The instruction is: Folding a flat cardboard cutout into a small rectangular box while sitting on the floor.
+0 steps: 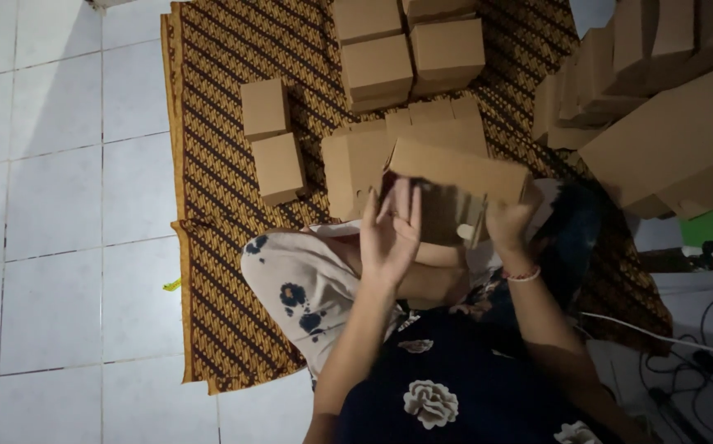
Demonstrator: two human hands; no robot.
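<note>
We hold a half-folded brown cardboard box (pixel 455 193) up in front of us, above our lap. Our right hand (pixel 511 222) grips its right near corner, fingers clenched on the flap, a pink bracelet (pixel 525 276) at the wrist. Our left hand (pixel 391 232) is spread flat with fingers released, palm against the box's left open end. Farther off, finished small boxes (pixel 272 140) sit on the patterned brown mat (pixel 208 205), with a stack of flat cardboard (pixel 677 140) to the right and white floor tiles (pixel 60 205) on the left
</note>
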